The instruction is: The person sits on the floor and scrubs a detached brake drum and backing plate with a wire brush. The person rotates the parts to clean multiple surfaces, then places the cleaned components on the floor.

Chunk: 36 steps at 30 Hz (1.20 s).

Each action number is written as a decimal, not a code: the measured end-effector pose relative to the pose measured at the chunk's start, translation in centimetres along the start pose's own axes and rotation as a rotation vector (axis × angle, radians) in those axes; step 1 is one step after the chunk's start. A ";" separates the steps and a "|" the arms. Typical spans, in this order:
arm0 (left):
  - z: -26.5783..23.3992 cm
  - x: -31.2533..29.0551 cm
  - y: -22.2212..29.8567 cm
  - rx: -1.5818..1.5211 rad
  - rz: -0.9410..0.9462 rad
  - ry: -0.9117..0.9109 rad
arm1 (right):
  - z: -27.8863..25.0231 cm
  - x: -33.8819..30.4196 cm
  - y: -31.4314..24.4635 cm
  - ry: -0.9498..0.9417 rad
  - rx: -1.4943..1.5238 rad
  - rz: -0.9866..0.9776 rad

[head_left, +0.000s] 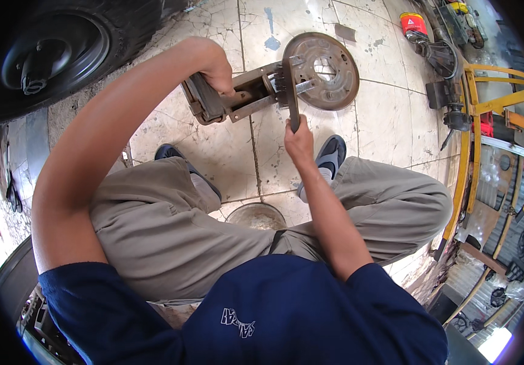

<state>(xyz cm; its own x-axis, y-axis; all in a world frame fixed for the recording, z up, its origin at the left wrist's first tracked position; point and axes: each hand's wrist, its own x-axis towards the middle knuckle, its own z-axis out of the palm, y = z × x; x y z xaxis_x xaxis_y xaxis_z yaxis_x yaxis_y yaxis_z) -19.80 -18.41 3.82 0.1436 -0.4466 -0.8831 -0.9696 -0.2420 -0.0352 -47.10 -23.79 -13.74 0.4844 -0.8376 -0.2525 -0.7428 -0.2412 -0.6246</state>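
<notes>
On the tiled floor between my feet lies a heavy, rusty metal frame with a long open channel, vise-like in shape (251,111). My left hand (214,72) bends over its left end, fingers curled down onto it and partly hidden. A long, flat dark metal bar (291,91) stands across the frame's right end. Its lower end is in the closed fingers of my right hand (299,141). Just beyond the bar is a round, rusty brake backing plate (342,79) with a hole in its middle. The bar overlaps that plate's left edge from this view.
A large wheel with a tire (107,58) stands at the upper left. To the right are a yellow metal frame (473,121), a dark metal housing (442,59) and a red can (413,23). A round metal basin (256,216) sits between my legs.
</notes>
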 end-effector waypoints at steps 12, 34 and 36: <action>-0.5 0.2 0.5 0.012 0.100 0.020 | 2.8 0.6 3.5 0.010 0.399 0.091; 0.2 1.0 0.2 -0.045 0.077 -0.010 | 1.8 -0.4 3.0 0.024 0.299 0.161; -0.3 0.9 0.4 -0.066 0.081 -0.049 | 1.2 -0.2 3.4 0.050 0.182 0.125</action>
<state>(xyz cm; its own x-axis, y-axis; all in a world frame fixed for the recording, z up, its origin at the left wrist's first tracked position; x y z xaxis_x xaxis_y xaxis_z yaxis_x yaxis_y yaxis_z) -20.02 -19.16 3.12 0.0541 -0.4250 -0.9036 -0.9623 -0.2638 0.0664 -49.17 -23.90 -16.67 0.3672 -0.8797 -0.3023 -0.6980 -0.0457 -0.7146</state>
